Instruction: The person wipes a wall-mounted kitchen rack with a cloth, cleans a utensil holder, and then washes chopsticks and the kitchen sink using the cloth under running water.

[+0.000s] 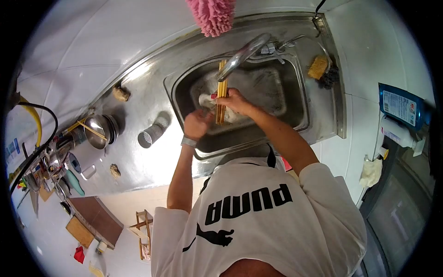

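Observation:
My right hand (234, 101) is closed around a bundle of wooden chopsticks (222, 87), held over the sink (258, 120) under the faucet (242, 57). My left hand (197, 124) is beside the lower end of the bundle, to its left. Its fingers look curled but are smeared by motion, and I cannot tell whether they touch the chopsticks. A pale cloth (206, 99) shows behind the bundle, partly hidden by it and my right hand.
A perforated metal utensil holder (151, 136) lies on the steel counter left of the sink. Further left are stacked metal bowls (98, 132) and assorted utensils. A yellow sponge (317, 68) and a dark scrubber (329, 78) sit at the right. A pink chenille duster (213, 16) hangs above.

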The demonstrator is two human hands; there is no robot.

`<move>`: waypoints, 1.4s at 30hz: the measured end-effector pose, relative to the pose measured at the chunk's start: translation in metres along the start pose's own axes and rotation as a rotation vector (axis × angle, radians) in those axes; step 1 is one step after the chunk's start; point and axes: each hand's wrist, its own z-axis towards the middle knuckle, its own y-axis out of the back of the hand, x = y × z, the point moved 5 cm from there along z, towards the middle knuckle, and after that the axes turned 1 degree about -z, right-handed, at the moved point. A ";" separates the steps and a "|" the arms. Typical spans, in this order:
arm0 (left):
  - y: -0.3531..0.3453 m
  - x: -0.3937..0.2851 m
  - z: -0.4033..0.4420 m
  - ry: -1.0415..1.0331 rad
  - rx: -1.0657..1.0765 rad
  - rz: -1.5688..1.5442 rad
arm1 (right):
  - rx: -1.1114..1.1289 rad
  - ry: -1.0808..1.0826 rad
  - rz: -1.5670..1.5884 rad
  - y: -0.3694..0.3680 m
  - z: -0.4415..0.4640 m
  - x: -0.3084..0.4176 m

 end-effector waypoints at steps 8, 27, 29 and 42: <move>-0.049 -0.008 -0.002 0.276 0.131 -0.585 | -0.042 -0.114 0.383 -0.017 -0.010 0.004; -0.068 0.009 -0.018 0.614 0.390 -1.340 | -0.383 0.051 0.199 0.043 -0.054 -0.009; -0.071 0.009 -0.021 0.626 0.383 -1.325 | -0.429 0.106 0.218 0.043 -0.058 -0.006; -0.064 -0.028 -0.039 0.609 0.569 -1.409 | -0.694 0.320 -0.628 0.035 -0.008 0.045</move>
